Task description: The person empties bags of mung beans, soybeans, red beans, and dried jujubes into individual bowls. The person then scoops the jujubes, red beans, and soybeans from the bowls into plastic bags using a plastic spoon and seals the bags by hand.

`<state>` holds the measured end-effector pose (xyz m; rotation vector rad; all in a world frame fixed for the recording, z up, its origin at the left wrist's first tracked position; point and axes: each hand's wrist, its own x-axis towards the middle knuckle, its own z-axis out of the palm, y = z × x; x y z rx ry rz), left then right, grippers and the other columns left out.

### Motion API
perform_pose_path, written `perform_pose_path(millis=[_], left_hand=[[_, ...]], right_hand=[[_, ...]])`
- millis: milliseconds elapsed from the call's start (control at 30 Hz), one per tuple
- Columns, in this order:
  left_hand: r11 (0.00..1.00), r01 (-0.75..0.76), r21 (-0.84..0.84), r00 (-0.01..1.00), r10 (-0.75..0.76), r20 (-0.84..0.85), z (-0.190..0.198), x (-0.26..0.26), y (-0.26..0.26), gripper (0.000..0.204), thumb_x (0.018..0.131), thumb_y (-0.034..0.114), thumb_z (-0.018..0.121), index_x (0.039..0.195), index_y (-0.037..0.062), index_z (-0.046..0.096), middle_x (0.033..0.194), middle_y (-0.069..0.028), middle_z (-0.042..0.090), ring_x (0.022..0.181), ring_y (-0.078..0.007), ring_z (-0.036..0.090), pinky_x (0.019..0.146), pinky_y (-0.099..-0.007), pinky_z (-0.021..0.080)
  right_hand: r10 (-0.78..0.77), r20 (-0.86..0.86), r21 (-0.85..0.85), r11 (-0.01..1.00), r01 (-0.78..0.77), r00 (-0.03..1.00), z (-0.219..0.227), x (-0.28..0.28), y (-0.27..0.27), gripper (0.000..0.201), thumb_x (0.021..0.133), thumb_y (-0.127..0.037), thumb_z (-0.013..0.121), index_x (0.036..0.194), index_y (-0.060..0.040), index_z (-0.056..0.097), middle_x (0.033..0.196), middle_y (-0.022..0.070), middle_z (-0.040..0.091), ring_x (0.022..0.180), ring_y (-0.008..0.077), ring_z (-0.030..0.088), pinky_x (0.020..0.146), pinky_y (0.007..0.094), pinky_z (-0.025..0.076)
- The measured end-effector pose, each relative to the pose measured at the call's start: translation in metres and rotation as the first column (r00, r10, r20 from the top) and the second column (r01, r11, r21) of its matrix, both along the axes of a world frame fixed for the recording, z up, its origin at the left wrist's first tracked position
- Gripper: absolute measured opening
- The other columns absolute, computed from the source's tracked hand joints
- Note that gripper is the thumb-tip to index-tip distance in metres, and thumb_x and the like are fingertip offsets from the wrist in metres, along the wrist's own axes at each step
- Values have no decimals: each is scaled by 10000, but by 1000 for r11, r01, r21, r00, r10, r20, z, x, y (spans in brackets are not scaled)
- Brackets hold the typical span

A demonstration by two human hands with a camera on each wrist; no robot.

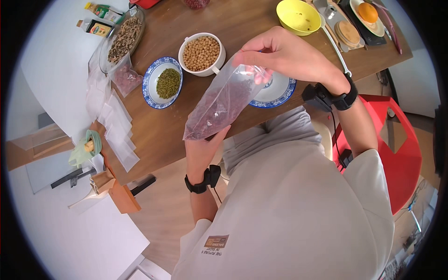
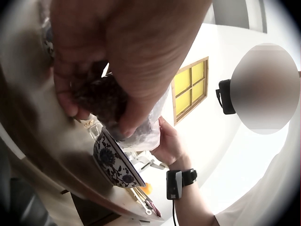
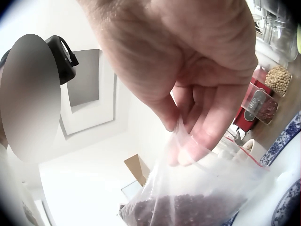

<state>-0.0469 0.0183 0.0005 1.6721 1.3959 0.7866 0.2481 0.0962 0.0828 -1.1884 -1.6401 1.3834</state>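
A clear plastic zip bag (image 1: 221, 100) holding small dark red beans (image 3: 183, 209) slants over the table's front edge. My right hand (image 1: 291, 55) pinches its upper end between thumb and fingers; the right wrist view shows a red zip line along the bag's mouth. With thumb and fingers, my left hand (image 1: 203, 151) grips the bag's lower end from beneath, where the left wrist view shows the beans (image 2: 106, 96) bunched. A blue-and-white bowl (image 1: 280, 97) sits under the right hand, partly hidden by bag and hand.
Beside the bag stand a white pot of tan beans (image 1: 201, 53) and a patterned bowl of green beans (image 1: 168, 84). Flat plastic bags (image 1: 116, 126) lie along the left edge. A yellow strainer (image 1: 298, 17) rests at the back right. A red chair (image 1: 401, 154) stands at right.
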Motion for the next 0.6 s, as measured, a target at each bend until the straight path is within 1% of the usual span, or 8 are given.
perform_pose_path(millis=[67,167,267,400,600], left_hand=[[1000,-9,-25,1000,10,12,4,1,-1,509,798,90,891,1231,-33,656,1192,-124,690,1049,-219,657,922,-347,517],[1000,-10,-8,1000,10,19,8,2,0,527,798,92,893,1246,-35,646,1183,-120,704,1046,-202,661,924,-342,522],[999,-29,-14,1000,30,11,17,6,0,536,799,90,893,1259,-31,644,1172,-117,723,1036,-184,675,922,-335,533],[999,-10,-32,1000,10,4,23,6,1,548,799,86,893,1270,-35,642,1164,-112,737,1030,-172,685,913,-327,545],[999,-44,-8,998,44,48,25,8,3,559,799,68,888,1283,-54,638,1172,-119,742,1033,-150,685,905,-316,552]], right_hand=[[-1,-7,2,1000,1,1000,-2,2,1,344,985,-317,681,927,9,775,763,31,699,638,83,635,618,246,533],[11,13,16,1000,-11,1000,-6,4,2,354,988,-322,684,898,11,765,749,29,693,644,81,639,617,244,531],[10,-11,3,1000,-10,1000,-10,5,2,362,990,-332,689,886,7,764,742,25,689,646,80,643,618,243,531],[0,-53,-16,1000,-1,999,-13,7,2,367,997,-336,687,874,1,763,731,18,682,643,79,643,619,242,529],[-7,-69,-35,999,5,998,-20,12,4,362,1001,-324,687,852,-2,755,713,11,671,630,71,624,608,236,512]])
